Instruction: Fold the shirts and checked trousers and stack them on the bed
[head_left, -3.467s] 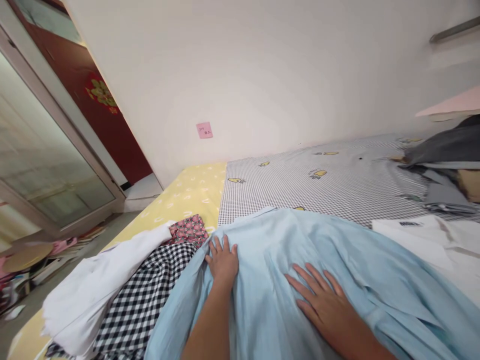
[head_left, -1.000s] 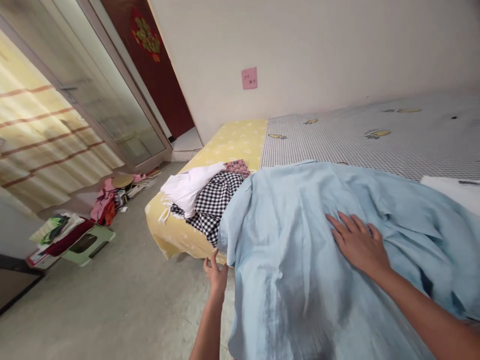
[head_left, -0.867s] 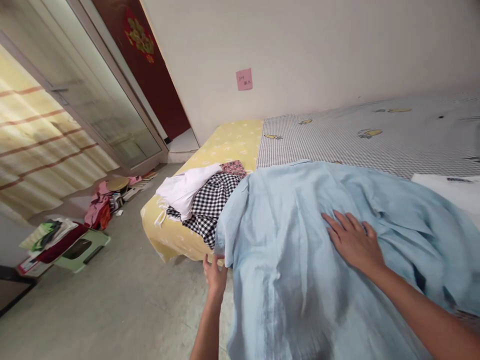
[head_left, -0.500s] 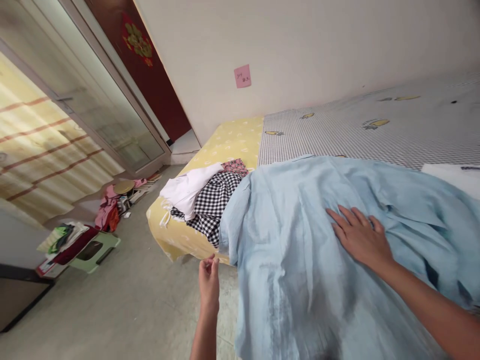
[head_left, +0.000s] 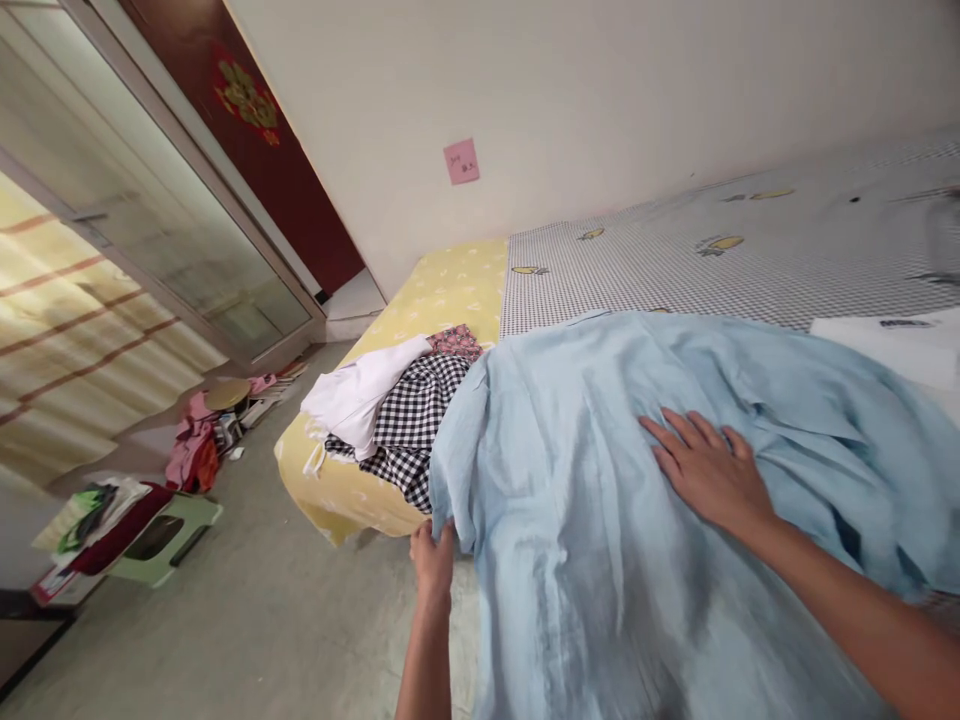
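Observation:
A light blue shirt [head_left: 555,450] lies spread over the near edge of the bed, its lower part hanging down towards me. My right hand [head_left: 712,475] rests flat on the cloth with its fingers apart. At the shirt's left side, my left hand [head_left: 433,558] has its thumb and fingers closed on the end of the short sleeve [head_left: 454,460]. Beside that sleeve is a heap of clothes: a white garment [head_left: 367,390], a black-and-white checked garment [head_left: 420,400] and a red patterned cloth [head_left: 456,342].
The bed has a yellow sheet [head_left: 457,280] and a checked grey cover [head_left: 645,270] against the wall. White cloth [head_left: 892,345] lies right of the shirt. On the floor at left stand a green stool [head_left: 165,540] with items and a pink pile [head_left: 191,440]. A glass door [head_left: 225,240] is behind.
My left hand has moved up and right to the sleeve end and closed on it. The right hand stays flat on the shirt. The view has shifted slightly.

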